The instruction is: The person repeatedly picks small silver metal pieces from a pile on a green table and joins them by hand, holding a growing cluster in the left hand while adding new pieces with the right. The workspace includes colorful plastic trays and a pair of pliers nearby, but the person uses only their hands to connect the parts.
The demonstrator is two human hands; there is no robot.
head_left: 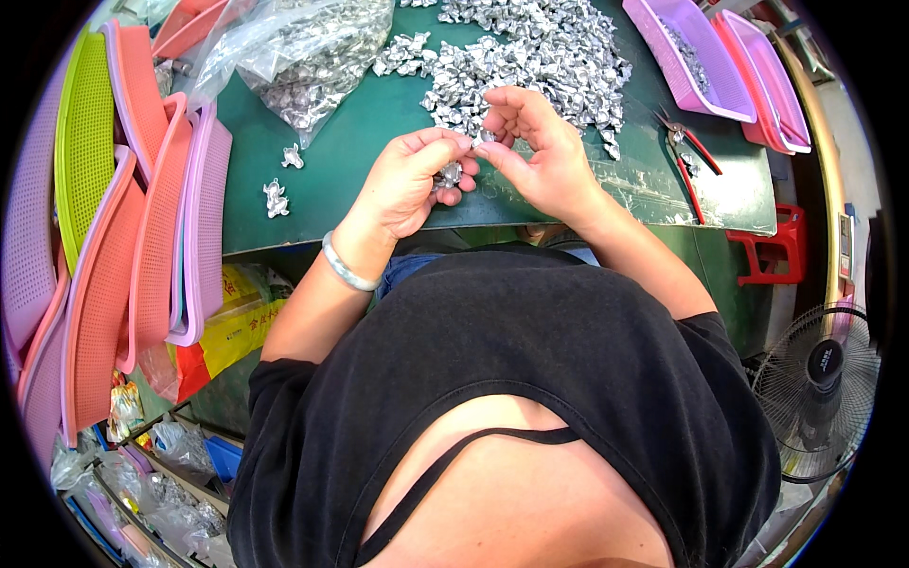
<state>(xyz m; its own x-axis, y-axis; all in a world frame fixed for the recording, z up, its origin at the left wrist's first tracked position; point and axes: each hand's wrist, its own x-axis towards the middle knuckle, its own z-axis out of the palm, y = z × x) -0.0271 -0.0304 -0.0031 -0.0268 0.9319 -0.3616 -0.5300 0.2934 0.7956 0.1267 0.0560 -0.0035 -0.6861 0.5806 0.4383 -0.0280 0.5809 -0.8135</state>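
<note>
My left hand [409,182] is closed around small silver metal figures [449,176], which show between its curled fingers. Its thumb and forefinger meet the fingertips of my right hand [542,156] at a small silver piece [484,137]. The right thumb and a finger pinch this piece, while the other fingers curl above it. Just beyond both hands spreads a big heap of silver metal figures [530,71] on the green table [360,194]. Two single figures lie apart to the left, one nearer [276,199] and one farther [292,157].
A clear plastic bag [317,66] of figures lies at the far left. Stacked pink, purple and green baskets [156,218] crowd the left edge. Red-handled pliers [684,156] rest at right, near purple and pink baskets [705,71]. A red stool [778,246] and a fan [819,388] stand right.
</note>
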